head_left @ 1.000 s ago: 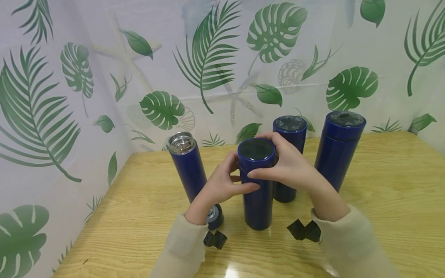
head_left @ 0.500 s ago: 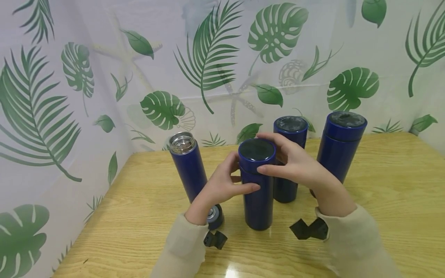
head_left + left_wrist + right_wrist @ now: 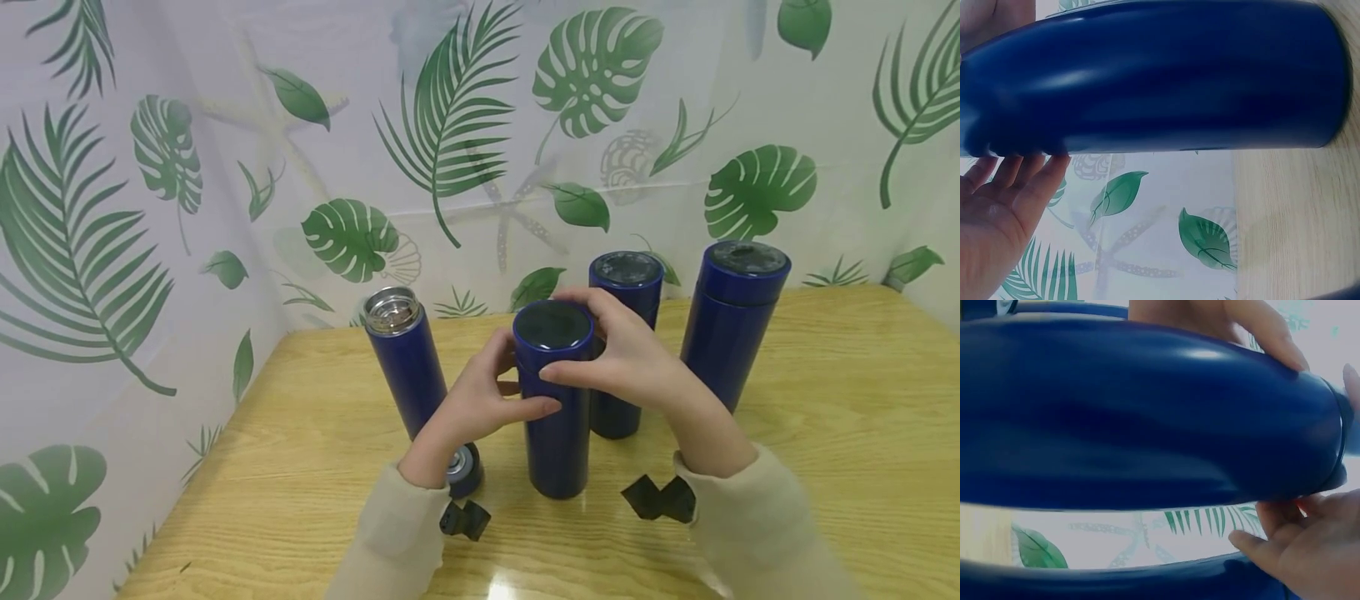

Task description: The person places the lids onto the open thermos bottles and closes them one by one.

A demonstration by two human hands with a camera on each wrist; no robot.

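Note:
A dark blue thermos flask (image 3: 558,454) stands upright on the table, its lid (image 3: 553,329) on top with a glossy black disc. My left hand (image 3: 480,396) grips the upper body just below the lid seam, thumb across the front. Higher up, my right hand (image 3: 630,354) holds round the lid, its thumb at the seam and fingers behind. The left wrist view shows the flask's body (image 3: 1166,81) lying across the picture with fingertips along its edge. In the right wrist view the seam shows near the right end of the flask (image 3: 1147,419), with fingers at both sides.
An open blue flask (image 3: 408,367) with a steel mouth stands left; a loose lid (image 3: 465,471) lies near it, partly behind the left forearm. Two lidded flasks, one behind the right hand (image 3: 628,275) and one farther right (image 3: 727,325), stand on the wooden table (image 3: 847,417). A leaf-print cloth (image 3: 465,100) hangs behind.
My right hand slid to the right round the lid, its thumb drawing back, then came back left to grip it again. The left hand and the flasks stay where they were.

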